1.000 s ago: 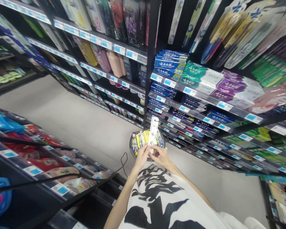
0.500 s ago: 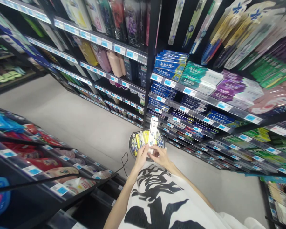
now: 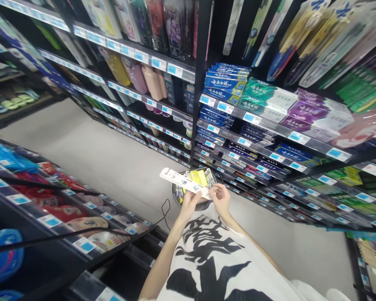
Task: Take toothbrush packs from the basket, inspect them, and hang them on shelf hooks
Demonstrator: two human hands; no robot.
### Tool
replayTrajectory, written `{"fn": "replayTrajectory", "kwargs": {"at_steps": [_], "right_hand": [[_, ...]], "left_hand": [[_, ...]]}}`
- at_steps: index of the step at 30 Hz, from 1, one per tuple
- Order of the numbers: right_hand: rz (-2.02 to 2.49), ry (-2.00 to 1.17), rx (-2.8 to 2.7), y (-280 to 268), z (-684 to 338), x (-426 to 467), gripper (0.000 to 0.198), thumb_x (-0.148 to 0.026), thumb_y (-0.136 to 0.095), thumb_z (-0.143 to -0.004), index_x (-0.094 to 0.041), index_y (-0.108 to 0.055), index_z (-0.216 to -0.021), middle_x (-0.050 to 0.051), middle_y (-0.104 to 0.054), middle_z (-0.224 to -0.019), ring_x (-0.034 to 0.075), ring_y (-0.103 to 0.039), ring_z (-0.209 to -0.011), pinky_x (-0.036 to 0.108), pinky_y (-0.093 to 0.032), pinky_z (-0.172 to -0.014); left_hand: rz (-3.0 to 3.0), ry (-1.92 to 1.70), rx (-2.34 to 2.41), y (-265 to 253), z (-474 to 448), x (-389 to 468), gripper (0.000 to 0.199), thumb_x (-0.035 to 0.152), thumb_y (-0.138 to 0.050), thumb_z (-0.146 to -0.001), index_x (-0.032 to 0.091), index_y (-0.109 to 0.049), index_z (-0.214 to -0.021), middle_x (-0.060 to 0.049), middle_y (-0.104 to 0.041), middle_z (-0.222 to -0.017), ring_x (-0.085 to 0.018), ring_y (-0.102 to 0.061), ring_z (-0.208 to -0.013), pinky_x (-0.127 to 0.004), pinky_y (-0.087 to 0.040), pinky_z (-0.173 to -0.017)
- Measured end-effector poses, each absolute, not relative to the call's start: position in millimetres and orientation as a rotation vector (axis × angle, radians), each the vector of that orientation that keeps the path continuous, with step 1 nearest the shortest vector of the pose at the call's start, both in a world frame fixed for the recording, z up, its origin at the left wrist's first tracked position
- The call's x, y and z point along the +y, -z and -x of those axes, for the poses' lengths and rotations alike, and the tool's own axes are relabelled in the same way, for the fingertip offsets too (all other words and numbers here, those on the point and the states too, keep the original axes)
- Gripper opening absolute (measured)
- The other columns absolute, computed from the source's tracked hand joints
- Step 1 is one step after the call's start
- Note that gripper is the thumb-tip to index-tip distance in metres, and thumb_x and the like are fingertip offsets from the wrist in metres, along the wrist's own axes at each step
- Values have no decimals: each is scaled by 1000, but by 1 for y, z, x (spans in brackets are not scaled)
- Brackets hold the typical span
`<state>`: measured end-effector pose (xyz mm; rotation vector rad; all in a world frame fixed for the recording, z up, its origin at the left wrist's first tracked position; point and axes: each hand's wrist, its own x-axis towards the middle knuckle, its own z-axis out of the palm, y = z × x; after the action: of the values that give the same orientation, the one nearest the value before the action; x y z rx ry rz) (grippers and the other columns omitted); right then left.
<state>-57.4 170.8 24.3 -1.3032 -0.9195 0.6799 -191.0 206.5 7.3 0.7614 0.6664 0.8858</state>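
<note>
With 12 o'clock at the top of the view, the long white hang-tab package [image 3: 187, 184] lies across both hands' reach, its holed end pointing to 10 o'clock over the black basket [image 3: 174, 199]. The left hand [image 3: 189, 204] pinches it near the close end, thumb laid on the printed face; the right hand [image 3: 221, 200] curls in at the very tip, thumb and fingertip seeming to pinch the corner. The step in hand looks like presenting the printed side, and it would be done best with a light hold on the edges, thumbs off the print and the face flat, since such a slender piece held at one end will likely dip at the other. Underneath, yellow packs [image 3: 199, 177] fill the basket's upper part; a slight lift should keep the holed end clear of its rim. The nearest hard edge is the toothpaste shelf's price-label rail [image 3: 269, 123] towards 1 o'clock, apart from the hands. Bagged goods [image 3: 64, 213] crowd the shelf at 9 o'clock, and a looped black cord [image 3: 166, 211] hangs at 8, worth avoiding with the left elbow. Bare floor [image 3: 109, 165] opens at 10 o'clock, with more towards 4.
</note>
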Motion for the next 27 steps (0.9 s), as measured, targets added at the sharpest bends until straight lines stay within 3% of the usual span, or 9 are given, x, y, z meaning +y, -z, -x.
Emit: {"fn": "replayTrajectory", "kwargs": {"at_steps": [4, 11, 20, 27], "right_hand": [[1291, -720, -777, -28, 55, 175, 30, -37, -77, -79, -19, -61, -97, 2, -67, -74, 15, -64, -65, 27, -52, -57], [1321, -809, -699, -27, 56, 173, 33, -42, -79, -76, -19, -60, -92, 2, -66, -73, 15, -61, -58, 24, -47, -43], [1356, -776, -712, -23, 54, 173, 35, -46, -78, -75, -20, -58, -89, 4, -68, -75, 17, -66, -66, 28, -55, -55], [1370, -801, -704, -22, 53, 172, 36, -46, -78, -76, -20, -58, -90, 4, -67, -77, 16, -64, -63, 26, -50, -47]], "left_hand": [[-728, -854, 648, -9, 188, 204, 52, 43, -72, -86, 16, -61, -128, -15, -62, -134, -30, -67, -112, -41, -60, -88], [-708, -860, 654, -12, 188, 204, 56, 44, -74, -85, 17, -60, -132, -15, -64, -133, -30, -67, -111, -40, -61, -88], [-716, -852, 662, -12, 188, 204, 59, 45, -74, -83, 14, -61, -131, -17, -63, -132, -31, -67, -110, -40, -62, -85], [-709, -863, 652, -14, 189, 204, 58, 43, -73, -85, 14, -59, -133, -17, -63, -133, -30, -69, -107, -39, -63, -84]]}}
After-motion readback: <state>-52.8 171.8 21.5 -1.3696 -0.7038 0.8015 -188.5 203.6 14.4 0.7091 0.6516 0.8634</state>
